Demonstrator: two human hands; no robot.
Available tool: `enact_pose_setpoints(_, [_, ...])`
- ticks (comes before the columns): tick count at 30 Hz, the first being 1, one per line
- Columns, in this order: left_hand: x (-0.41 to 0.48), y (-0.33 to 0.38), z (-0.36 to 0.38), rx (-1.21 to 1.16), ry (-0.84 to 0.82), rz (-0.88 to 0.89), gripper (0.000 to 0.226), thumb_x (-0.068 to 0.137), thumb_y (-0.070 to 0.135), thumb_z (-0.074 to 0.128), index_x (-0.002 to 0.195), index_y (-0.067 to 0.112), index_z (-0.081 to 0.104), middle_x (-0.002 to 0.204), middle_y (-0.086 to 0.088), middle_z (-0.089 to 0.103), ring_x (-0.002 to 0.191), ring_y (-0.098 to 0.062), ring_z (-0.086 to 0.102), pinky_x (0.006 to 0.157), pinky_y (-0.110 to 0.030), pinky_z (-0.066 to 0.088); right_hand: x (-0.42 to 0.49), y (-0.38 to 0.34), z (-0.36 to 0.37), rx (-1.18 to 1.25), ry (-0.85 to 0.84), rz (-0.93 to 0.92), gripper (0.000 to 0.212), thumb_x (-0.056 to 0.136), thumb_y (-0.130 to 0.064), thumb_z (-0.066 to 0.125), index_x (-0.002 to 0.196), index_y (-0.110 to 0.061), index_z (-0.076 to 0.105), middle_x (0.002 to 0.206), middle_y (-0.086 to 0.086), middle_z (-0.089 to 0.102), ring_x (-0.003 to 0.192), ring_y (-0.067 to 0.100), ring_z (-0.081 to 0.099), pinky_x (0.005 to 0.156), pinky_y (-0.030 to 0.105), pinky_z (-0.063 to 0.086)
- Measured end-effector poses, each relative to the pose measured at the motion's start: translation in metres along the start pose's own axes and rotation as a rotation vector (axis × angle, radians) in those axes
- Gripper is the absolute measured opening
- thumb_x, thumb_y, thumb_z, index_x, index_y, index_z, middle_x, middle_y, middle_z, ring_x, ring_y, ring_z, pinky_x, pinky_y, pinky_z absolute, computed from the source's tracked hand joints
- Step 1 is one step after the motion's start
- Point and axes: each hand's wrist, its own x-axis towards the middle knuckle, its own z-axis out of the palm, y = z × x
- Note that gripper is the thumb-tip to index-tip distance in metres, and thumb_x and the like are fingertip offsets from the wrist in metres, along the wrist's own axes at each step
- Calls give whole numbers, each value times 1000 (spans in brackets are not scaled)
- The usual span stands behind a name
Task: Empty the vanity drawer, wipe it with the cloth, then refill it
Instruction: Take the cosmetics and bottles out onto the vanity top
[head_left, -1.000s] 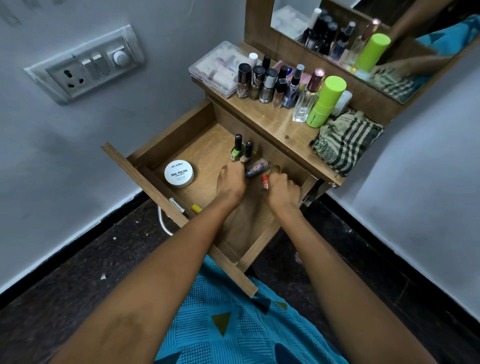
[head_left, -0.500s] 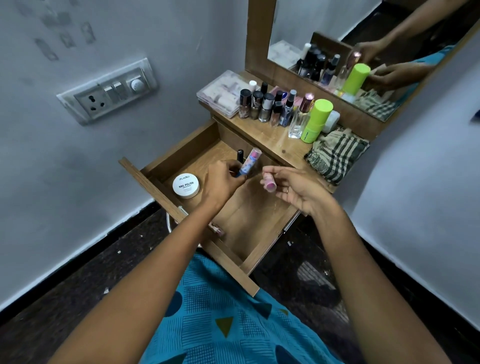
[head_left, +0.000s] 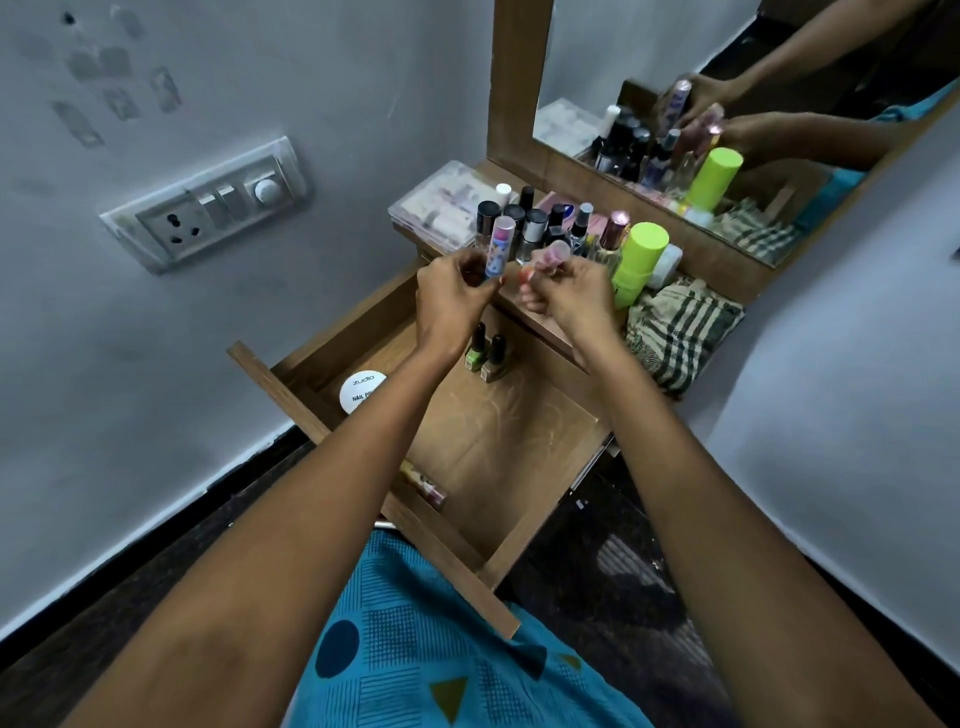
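The wooden vanity drawer (head_left: 498, 457) stands pulled out. In it are a white round nail polish remover tub (head_left: 362, 391), two nail polish bottles (head_left: 485, 353) standing at the back and a small tube (head_left: 423, 483) lying near the front wall. My left hand (head_left: 452, 301) grips a patterned blue and pink tube (head_left: 500, 244) above the vanity top's edge. My right hand (head_left: 574, 293) pinches a small pink tube (head_left: 550, 255) beside it. A striped green cloth (head_left: 680, 332) lies on the vanity top at the right.
Several bottles (head_left: 540, 228), a lime green canister (head_left: 639, 262) and a clear plastic box (head_left: 441, 205) crowd the vanity top (head_left: 545, 322) under the mirror (head_left: 727, 104). A switch panel (head_left: 208, 205) is on the left wall. My lap in blue fabric (head_left: 447, 649) sits below the drawer front.
Both hands have risen out of the drawer, each with a tube, and now hover at the vanity top's edge close to the bottles.
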Motion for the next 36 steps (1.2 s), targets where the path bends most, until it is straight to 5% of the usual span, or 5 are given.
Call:
enact_pose_setpoints(6, [10,-9,9,-60,16,-22,26,78,10,71,103,3,69,97,-10,72,86,-12,65,78,-21,50,28,18,14,-263,69,-101,8,88,-6,57,84,-3,62,56,-2,53,36,-3,48,42,14,40])
enact_pose_setpoints(10, [14,-16,11,-56,3,-24,26,78,6,69,104,2,68,99,-11,71,89,-15,65,80,-22,51,35,30,18,-391,107,-143,12,87,-11,60,91,-2,66,65,3,60,60,15,57,61,33,48])
enact_pose_setpoints(14, [18,-20,13,-70,27,-19,26,77,5,70,104,3,68,98,-10,71,85,-11,64,73,-13,48,35,34,21,-495,157,-200,15,85,-15,64,96,-7,68,72,2,64,64,11,58,50,18,40])
enact_pose_setpoints(19, [25,-23,17,-80,43,-9,27,77,7,71,103,2,68,100,-11,71,85,-9,63,72,-7,47,38,34,27,-614,249,-228,17,85,-28,63,96,-16,69,83,5,73,77,21,66,65,28,48])
enact_pose_setpoints(36, [8,-38,-5,-4,6,2,22,79,-7,62,100,0,66,90,-3,64,76,-2,57,67,0,45,22,42,21,-469,241,-213,20,82,-16,67,101,-7,67,87,10,72,74,18,66,68,33,56])
